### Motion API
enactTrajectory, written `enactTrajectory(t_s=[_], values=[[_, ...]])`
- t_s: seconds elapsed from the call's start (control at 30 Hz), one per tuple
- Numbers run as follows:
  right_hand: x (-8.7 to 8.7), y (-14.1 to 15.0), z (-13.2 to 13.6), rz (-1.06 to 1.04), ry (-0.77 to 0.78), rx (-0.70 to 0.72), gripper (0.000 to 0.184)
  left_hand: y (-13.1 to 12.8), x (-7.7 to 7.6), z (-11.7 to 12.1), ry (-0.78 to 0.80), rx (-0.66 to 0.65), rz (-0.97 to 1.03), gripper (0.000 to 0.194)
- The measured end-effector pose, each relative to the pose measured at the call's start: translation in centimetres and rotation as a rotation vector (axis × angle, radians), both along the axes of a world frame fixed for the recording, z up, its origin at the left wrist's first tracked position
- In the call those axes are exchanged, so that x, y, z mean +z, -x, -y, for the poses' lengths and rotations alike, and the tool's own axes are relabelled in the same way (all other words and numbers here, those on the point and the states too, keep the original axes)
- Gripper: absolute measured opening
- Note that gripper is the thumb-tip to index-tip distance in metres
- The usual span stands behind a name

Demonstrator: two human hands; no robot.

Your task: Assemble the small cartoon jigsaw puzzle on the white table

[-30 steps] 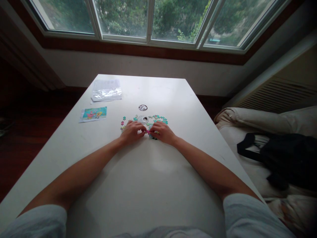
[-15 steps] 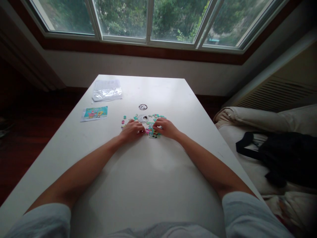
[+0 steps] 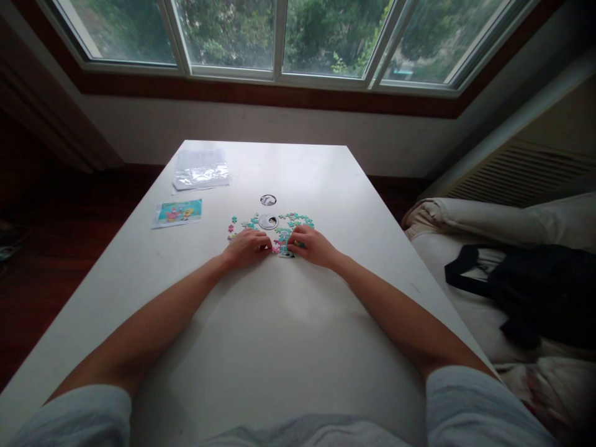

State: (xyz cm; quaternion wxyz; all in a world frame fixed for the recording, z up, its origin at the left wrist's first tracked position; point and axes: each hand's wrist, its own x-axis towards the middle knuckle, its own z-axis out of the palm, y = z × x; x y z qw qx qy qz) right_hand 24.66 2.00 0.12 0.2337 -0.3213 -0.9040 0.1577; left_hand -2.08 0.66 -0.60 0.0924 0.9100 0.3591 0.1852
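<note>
Many loose pieces (image 3: 231, 228) remained near the seemingly part-joined puzzle (image 3: 284, 241); left hand (image 3: 248, 246) and right hand (image 3: 311, 244) curled, grips impossible to tell.

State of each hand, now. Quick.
Left hand: curled beside the pink puzzle piece; whether it holds anything cannot be told.
Right hand: curled at the puzzle's right side; grip too small to make out.

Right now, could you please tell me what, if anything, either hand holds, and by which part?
That cannot be told: the left hand is at the left edge of the puzzle, the right hand over its right part, hiding any grip.
</note>
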Motion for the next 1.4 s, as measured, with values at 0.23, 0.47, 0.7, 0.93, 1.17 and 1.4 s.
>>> enactTrajectory(t_s=[0.23,0.47,0.7,0.93,1.17,1.4], values=[[-1.5,0.0,0.3,-0.031,-0.073,-0.031,0.009,-0.1,0.1,0.0,0.059,0.039,0.056,0.012],[-1.9,0.2,0.3,-0.012,-0.117,-0.040,0.006,-0.4,0.5,0.3,0.090,0.048,0.066,0.010],[-1.8,0.2,0.3,-0.007,-0.121,-0.039,0.009,-0.2,0.4,0.1,0.076,0.028,0.066,0.011],[-1.5,0.2,0.5,0.008,-0.112,-0.038,0.009,0.1,0.5,0.0,0.045,0.010,0.060,0.009],[-1.7,0.1,0.4,0.011,-0.128,-0.033,0.010,0.6,1.2,-0.2,0.082,-0.109,0.013,0.014],[-1.6,0.1,0.4,0.002,-0.112,-0.025,0.012,5.3,3.7,-2.3,0.058,0.158,0.024,0.024]])
